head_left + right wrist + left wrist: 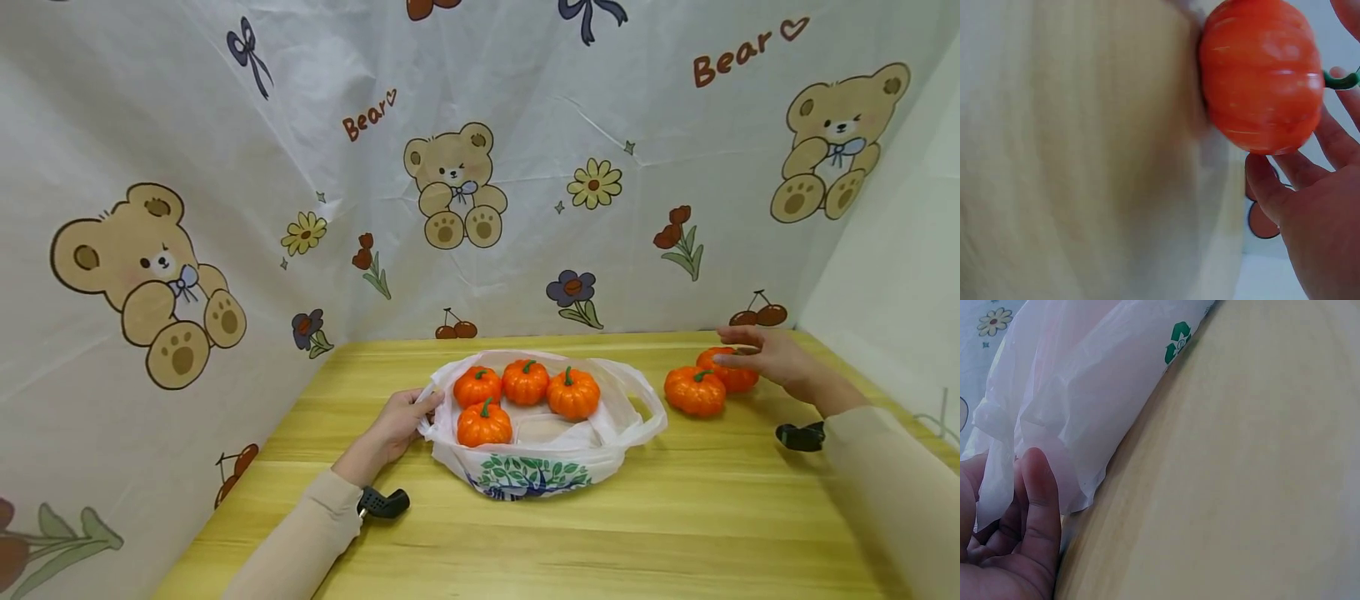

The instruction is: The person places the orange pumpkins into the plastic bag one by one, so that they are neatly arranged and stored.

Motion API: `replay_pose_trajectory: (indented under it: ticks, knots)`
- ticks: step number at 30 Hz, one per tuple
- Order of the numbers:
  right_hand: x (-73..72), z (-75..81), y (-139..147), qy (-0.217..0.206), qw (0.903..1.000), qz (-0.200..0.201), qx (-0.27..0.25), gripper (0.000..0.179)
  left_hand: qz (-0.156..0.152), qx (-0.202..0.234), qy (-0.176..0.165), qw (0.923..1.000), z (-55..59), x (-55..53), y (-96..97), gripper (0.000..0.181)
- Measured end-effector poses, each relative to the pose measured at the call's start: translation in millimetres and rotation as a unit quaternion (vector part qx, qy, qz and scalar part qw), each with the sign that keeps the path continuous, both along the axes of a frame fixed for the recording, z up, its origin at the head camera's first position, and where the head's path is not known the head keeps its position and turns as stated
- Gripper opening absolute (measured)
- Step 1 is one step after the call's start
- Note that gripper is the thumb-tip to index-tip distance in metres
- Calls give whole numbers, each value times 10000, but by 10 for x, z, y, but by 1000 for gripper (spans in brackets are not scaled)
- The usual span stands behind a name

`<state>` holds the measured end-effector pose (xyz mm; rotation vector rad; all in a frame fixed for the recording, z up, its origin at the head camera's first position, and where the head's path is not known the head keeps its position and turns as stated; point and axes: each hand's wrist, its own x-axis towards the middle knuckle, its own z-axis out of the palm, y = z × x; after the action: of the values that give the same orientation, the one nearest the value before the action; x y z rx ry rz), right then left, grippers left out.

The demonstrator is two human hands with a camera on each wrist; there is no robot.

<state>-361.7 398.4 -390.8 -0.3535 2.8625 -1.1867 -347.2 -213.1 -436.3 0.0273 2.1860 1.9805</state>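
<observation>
A white plastic bag (536, 477) with a green tree print lies on the table, its mouth spread wide. Several small orange pumpkins with green stems, such as this pumpkin (572, 394), sit inside it. My left hand (397, 421) pinches the bag's left edge; the left wrist view shows the thin plastic (1085, 406) between thumb and fingers. To the right of the bag stand two more pumpkins, a nearer pumpkin (694, 392) and a farther pumpkin (738, 377). Over the farther one reaches my right hand (780, 362), fingers spread and extended. In the right wrist view, fingers surround a pumpkin (1260, 78) loosely.
Under everything is a yellow wood-grain table (600, 542). A white sheet (525, 283) printed with bears and flowers hangs behind and at the left. A pale wall (892, 275) borders the right side. Each wrist carries a black device (384, 503).
</observation>
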Motion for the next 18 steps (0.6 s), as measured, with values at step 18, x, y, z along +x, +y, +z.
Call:
replay_pose_trajectory:
  ticks: [18]
  knots:
    - [-14,-231,71,-204,9995,-248,-69,79,15,24,15,10000,-2,0,8,28]
